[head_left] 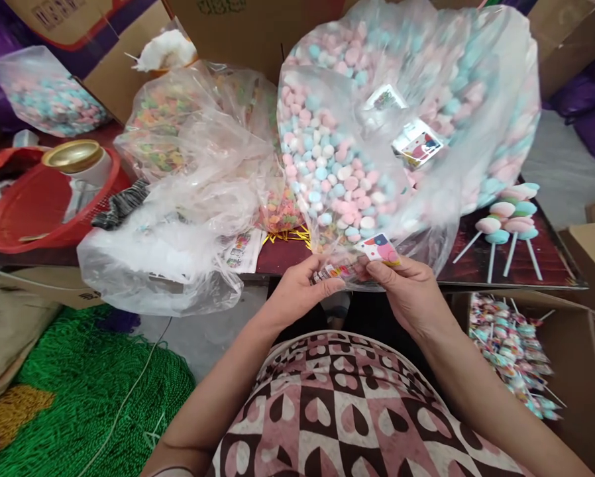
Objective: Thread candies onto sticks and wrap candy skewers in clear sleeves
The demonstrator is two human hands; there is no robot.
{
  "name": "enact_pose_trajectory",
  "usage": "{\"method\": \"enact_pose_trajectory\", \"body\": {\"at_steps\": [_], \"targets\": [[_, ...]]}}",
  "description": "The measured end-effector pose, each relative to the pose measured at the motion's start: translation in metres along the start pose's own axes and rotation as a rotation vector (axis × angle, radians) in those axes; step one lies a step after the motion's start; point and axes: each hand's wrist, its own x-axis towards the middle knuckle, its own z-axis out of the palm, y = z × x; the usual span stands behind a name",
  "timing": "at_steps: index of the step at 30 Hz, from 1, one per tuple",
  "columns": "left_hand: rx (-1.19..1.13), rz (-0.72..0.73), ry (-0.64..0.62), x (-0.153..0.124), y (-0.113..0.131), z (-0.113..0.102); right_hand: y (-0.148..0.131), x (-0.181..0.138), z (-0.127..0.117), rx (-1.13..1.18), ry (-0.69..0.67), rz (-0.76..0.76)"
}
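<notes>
Between my two hands, low over the table's front edge, is a clear printed candy wrapper (338, 270). My left hand (305, 288) pinches its left end between thumb and fingers. The fingers of my right hand (401, 278) are closed on a small white card with coloured dots (379, 249), close to the wrapper's right end. Just beyond my hands lies a big clear bag of pink, blue and white marshmallows (337, 172). Several marshmallow skewers (509, 215) rest at the table's right edge, their white sticks pointing toward me.
Left of the marshmallows are a bag of colourful gummies (173, 119) and a crumpled plastic bag (153, 265). A red basket (9, 222) holds a gold-lidded jar (73, 156). A cardboard box (580, 358) of wrapped skewers stands low right; green twisted ties (103, 391) are heaped low left.
</notes>
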Motion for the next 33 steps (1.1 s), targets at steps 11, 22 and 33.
{"method": "enact_pose_trajectory", "body": {"at_steps": [11, 22, 33], "targets": [[-0.003, -0.076, -0.147, 0.007, 0.012, 0.000, -0.001, -0.001, -0.013, -0.087, 0.058, -0.058], [-0.014, -0.132, -0.172, 0.024, 0.012, 0.018, 0.000, -0.002, -0.031, 0.042, 0.122, -0.001], [-0.330, -0.188, -0.012, 0.042, -0.007, 0.060, -0.016, -0.009, -0.074, -0.408, 0.192, -0.130]]}}
